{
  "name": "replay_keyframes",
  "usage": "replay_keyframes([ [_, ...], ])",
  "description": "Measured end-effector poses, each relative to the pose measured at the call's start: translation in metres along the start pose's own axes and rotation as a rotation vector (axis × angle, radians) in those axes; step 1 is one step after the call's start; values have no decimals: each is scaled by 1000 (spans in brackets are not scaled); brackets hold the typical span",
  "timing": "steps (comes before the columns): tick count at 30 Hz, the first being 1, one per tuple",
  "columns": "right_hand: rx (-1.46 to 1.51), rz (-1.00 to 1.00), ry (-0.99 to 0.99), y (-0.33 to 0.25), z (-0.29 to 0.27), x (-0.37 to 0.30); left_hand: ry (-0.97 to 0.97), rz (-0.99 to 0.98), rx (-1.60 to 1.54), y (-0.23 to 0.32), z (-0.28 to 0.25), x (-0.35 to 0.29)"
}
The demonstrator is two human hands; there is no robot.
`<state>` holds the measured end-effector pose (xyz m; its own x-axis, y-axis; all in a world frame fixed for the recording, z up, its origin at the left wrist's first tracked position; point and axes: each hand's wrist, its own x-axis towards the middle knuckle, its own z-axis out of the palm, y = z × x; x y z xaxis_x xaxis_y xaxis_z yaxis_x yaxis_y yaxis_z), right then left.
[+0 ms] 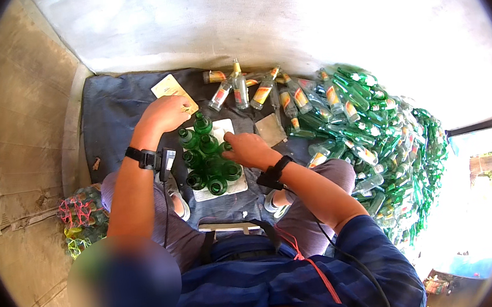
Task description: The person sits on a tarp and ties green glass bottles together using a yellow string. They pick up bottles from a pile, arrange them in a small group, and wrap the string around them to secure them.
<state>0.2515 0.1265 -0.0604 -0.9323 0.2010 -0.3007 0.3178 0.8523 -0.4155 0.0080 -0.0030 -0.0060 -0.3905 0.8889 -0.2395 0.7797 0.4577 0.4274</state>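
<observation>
Several green glass bottles (208, 144) stand upright in a tight cluster on a white board (224, 126) between my feet. My right hand (250, 151) reaches in from the right, its fingers closed around the top of a green bottle at the cluster's right edge. Just beyond the cluster on the left, my left hand (165, 114) is curled closed. A small yellowish bit shows at its fingertips, too small to name. Beside that hand lies a yellow sheet or card (172, 87), partly covered by it.
A large heap of green and clear bottles (373, 123) rises at the right. Clear bottles with yellow-orange labels (262, 94) lie along the back wall. A brown flat piece (270, 130) rests on the dark cloth (113, 113). Coloured netting or bands (77, 212) sit at the left.
</observation>
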Motion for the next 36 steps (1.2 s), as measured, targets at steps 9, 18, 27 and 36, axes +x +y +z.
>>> replay_keyframes([
  [9, 10, -23, 60, 14, 3, -3, 25, 21, 19, -7, 4, 0],
  [18, -23, 84, 52, 51, -30, -3, 37, 16, -5, 2, -6, 0],
  [27, 103, 187, 272, 88, -72, -21, -18, -21, -49, 9, -8, -2],
  [36, 864, 295, 384, 136, -143, -55, -5, -42, -88, 14, -10, -1],
])
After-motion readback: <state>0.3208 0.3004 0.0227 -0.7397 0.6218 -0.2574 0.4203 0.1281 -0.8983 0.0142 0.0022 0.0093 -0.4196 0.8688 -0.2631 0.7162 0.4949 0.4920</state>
